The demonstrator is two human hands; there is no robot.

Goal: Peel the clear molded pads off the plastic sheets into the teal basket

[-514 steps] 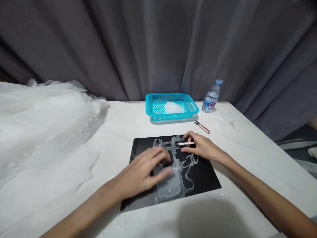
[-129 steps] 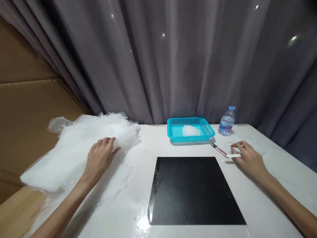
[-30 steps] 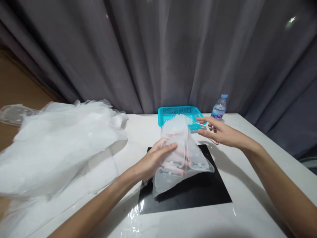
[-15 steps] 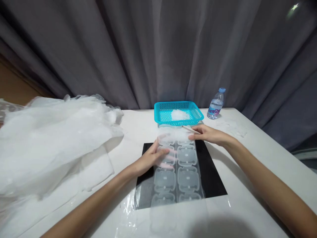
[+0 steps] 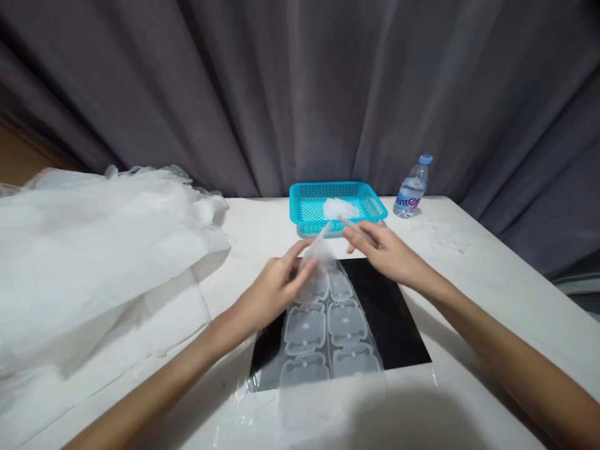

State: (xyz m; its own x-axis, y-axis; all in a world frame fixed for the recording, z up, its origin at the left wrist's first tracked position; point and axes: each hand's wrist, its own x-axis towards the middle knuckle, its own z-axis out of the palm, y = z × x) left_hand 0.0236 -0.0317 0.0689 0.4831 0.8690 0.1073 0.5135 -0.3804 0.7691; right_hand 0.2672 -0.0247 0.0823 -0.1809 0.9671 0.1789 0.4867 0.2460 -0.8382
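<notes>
A limp, see-through plastic sheet [image 5: 305,325] with two columns of frosted rounded-square pieces lies over a black mat [image 5: 394,312]. My left hand [image 5: 281,278] grips the far end of this sheet between thumb and fingers, and that end is bunched and lifted. Just right of it, my right hand [image 5: 387,250] is closed around a thin, pale stick [image 5: 356,227], whose far tip points left toward the sheet's raised edge. Motion blurs the tip and the edge, so I cannot tell whether they touch.
Behind my hands stands a turquoise perforated basket [image 5: 295,209] with white film-like pieces [image 5: 340,208] in it. A water bottle [image 5: 411,190] is at the back right. A large pile of white sheets [image 5: 103,250] covers the left side. A grey curtain [image 5: 262,94] hangs behind the table.
My left hand has gone from lying partly under the sheet to pinching its far end, which is now raised and gathered. My right hand has moved slightly up, still holding the stick.
</notes>
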